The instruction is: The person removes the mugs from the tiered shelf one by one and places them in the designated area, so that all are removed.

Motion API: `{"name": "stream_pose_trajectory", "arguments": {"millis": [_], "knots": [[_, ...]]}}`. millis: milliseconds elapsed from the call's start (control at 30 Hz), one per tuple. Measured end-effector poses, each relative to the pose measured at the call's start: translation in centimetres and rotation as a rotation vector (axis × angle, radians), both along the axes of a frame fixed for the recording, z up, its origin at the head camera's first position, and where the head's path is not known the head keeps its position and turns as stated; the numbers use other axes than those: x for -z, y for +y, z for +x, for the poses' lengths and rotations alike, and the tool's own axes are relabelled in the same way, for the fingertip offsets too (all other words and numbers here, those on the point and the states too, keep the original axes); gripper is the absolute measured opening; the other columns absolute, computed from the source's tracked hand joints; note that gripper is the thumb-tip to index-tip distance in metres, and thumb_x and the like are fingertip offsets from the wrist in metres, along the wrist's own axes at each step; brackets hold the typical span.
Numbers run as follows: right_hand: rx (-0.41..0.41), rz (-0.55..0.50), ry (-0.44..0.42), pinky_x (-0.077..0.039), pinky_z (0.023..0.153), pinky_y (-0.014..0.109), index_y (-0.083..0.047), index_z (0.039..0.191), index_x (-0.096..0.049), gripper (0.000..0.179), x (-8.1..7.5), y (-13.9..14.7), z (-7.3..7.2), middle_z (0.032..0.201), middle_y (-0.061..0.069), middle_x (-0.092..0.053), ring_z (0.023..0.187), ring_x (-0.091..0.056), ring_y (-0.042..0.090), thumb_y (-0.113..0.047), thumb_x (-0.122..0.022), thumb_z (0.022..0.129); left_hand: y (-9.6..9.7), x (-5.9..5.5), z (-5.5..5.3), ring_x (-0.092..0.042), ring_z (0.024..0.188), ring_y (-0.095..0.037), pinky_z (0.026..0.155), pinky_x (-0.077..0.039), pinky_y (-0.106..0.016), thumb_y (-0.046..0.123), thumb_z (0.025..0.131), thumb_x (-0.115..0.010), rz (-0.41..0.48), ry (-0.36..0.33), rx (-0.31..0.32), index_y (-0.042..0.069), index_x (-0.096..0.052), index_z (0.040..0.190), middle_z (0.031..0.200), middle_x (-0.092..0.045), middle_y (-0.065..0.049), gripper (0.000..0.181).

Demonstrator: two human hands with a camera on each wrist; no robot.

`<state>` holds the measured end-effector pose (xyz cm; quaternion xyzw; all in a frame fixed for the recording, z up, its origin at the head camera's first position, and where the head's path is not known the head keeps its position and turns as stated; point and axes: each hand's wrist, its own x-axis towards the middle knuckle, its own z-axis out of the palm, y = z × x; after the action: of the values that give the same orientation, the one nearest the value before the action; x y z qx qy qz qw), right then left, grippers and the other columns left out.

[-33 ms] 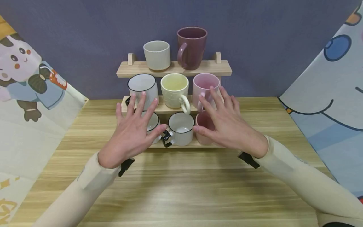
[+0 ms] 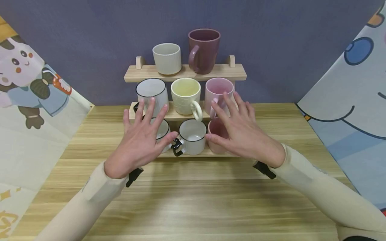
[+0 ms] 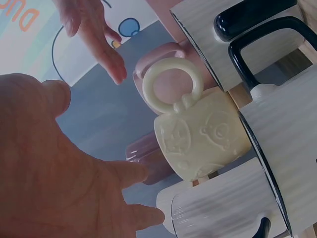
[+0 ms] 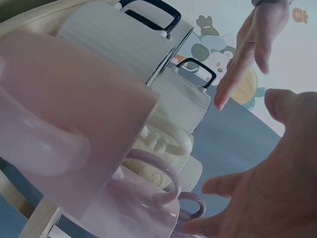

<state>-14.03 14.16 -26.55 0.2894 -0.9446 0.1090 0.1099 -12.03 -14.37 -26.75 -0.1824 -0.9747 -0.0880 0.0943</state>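
My left hand (image 2: pixel 140 140) is spread palm-down in front of the rack's left side, hiding parts of two white black-rimmed mugs, one on the middle tier (image 2: pixel 151 87) and one on the lowest (image 2: pixel 164 129). On the right, my other hand (image 2: pixel 239 135) has its fingers apart and partly covers a light pink mug (image 2: pixel 217 87) and a darker pink mug (image 2: pixel 213 147) below it. Between the hands are a pale yellow mug (image 3: pixel 203 134) and a white black-rimmed mug (image 2: pixel 194 142) with a black handle. Both hands hold nothing; contact with the mugs cannot be made out.
The wooden rack's top shelf (image 2: pixel 138 75) bears a white ribbed cup (image 2: pixel 167 60) and a tall purple mug (image 2: pixel 208 55). A wood-grain table (image 2: pixel 193 201) lies in front. Behind is a blue-grey backdrop (image 2: pixel 271 50), with cartoon-printed panels at either side.
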Motion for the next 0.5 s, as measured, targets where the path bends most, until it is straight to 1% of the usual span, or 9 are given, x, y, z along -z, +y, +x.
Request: {"name": "stream_pose_trajectory", "arguments": {"millis": [267, 500], "knots": [[0.001, -0.005, 0.016, -0.005, 0.103, 0.066, -0.02, 0.153, -0.018, 0.088, -0.27, 0.05, 0.13, 0.157, 0.013, 0.0, 0.14, 0.008, 0.037, -0.07, -0.043, 0.085, -0.01, -0.29, 0.04, 0.012, 0.141, -0.03, 0.103, 0.01, -0.064, 0.068, 0.092, -0.028, -0.012, 0.02, -0.005, 0.021, -0.016, 0.153, 0.157, 0.001, -0.013, 0.078], [0.02, 0.011, -0.002, -0.003, 0.104, 0.066, -0.022, 0.153, -0.013, 0.088, -0.6, 0.09, 0.06, 0.157, 0.014, 0.0, 0.14, 0.01, 0.036, -0.071, -0.041, 0.086, -0.09, -0.43, -0.1, 0.01, 0.141, -0.03, 0.103, 0.009, -0.064, 0.068, 0.092, -0.027, -0.023, 0.033, -0.001, 0.021, -0.016, 0.153, 0.157, 0.0, -0.013, 0.078]]}}
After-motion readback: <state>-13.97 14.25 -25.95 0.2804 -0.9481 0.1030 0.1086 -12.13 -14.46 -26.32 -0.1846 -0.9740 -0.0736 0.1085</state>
